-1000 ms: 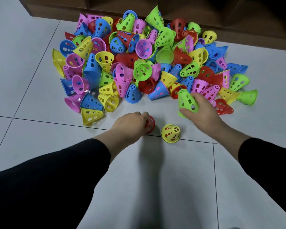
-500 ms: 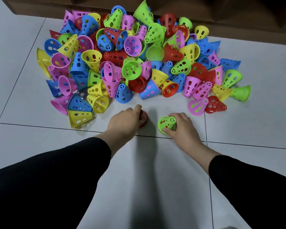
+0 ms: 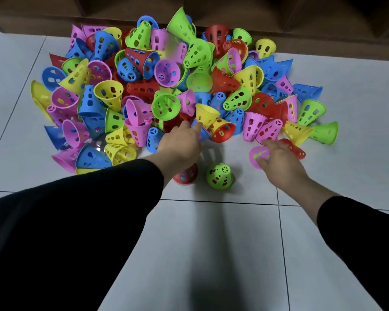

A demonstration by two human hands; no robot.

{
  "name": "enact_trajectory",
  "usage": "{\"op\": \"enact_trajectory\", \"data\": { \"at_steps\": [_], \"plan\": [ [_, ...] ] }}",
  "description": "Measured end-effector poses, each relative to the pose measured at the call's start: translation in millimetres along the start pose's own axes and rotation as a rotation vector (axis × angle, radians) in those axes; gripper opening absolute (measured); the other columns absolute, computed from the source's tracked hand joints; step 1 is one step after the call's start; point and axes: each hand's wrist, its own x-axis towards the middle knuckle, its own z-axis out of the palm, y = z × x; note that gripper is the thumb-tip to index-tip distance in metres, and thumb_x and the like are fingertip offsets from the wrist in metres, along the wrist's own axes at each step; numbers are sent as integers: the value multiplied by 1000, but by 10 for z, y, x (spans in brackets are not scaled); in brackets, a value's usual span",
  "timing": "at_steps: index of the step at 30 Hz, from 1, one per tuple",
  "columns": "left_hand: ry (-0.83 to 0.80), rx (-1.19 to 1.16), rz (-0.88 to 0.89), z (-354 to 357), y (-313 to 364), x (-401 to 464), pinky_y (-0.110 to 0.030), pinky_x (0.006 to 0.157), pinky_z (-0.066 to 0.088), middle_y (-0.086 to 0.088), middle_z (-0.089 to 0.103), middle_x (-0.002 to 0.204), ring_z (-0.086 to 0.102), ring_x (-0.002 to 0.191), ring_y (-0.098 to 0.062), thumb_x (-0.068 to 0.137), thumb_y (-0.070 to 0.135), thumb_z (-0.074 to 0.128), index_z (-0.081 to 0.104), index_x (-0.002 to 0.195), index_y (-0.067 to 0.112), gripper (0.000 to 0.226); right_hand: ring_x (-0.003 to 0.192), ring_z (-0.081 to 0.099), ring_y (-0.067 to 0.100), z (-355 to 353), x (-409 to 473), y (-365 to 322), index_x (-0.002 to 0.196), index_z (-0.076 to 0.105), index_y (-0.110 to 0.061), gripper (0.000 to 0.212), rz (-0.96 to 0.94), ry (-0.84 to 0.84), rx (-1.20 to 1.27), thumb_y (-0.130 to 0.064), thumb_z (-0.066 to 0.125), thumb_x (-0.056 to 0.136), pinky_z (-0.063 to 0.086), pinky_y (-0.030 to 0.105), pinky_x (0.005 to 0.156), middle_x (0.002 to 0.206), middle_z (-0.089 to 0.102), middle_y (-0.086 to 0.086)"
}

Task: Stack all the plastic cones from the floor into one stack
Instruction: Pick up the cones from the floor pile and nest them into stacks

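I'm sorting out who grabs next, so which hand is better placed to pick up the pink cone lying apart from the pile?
Right. The right hand already lies over the pink cone, fingers touching it. The left hand reaches into the pile's edge, farther away.

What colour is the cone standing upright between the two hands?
Green cone, with red showing through its holes; head view.

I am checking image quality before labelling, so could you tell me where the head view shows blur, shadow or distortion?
Head view: the right hand and the pink cone under it look motion-smeared; a soft shadow falls on the floor tiles between the arms; the wide lens bows the tile lines; the pile stays fairly sharp.
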Motion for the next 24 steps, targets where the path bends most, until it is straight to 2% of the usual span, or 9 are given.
{"op": "enact_trajectory", "data": {
  "at_steps": [4,6,10,14,16,19,21,24],
  "plan": [
    [-68,120,-2,25,96,196,-47,76,50,-13,48,122,56,104,-36,98,34,52,29,150,27,57,111,60,38,73,-38,3,135,51,-15,49,7,-7,28,-15,68,89,51,42,87,124,61,16],
    [-51,148,-37,57,120,240,-44,68,46,-13,50,119,58,101,-36,96,30,57,32,145,25,56,103,63,37,96,-51,-1,131,50,-19,47,37,-2,59,-18,70,88,52,43,81,112,66,14],
    [-62,154,-94,108,79,244,-41,63,42,-15,56,114,61,100,-38,91,31,66,38,136,19,53,91,63,36,85,-93,1,126,52,-21,44,86,53,150,-27,72,88,52,42,74,89,63,9],
    [-35,21,-48,25,-73,214,-43,72,48,-11,53,97,58,92,-36,95,42,60,47,113,14,36,89,59,28,25,-137,-85,128,52,-21,47,55,171,294,-33,73,88,43,34,69,96,65,6],
    [2,-65,-8,-55,-124,158,-41,73,48,-8,51,92,55,86,-32,96,45,55,51,108,15,33,89,57,25,-19,-170,-139,128,52,-21,47,29,214,338,-33,73,88,37,30,68,102,63,3],
    [120,-182,9,-183,-182,43,-34,67,37,-5,53,92,50,82,-26,97,44,54,55,109,15,31,95,59,25,-93,-243,-233,124,51,-23,45,-26,238,408,-33,75,87,45,34,73,108,65,1],
    [152,-260,2,-262,-205,-41,-35,66,39,-8,58,95,54,84,-29,99,40,52,55,109,12,30,98,60,25,-135,-285,-293,122,49,-25,46,-34,238,431,-34,76,86,50,38,79,111,66,1],
    [151,-407,12,-324,-211,-177,-32,67,38,-11,63,109,60,101,-35,103,32,49,54,108,13,21,98,60,25,-182,-330,-355,122,50,-25,45,-53,255,420,-35,76,86,45,33,75,110,66,2]
  ]
}}
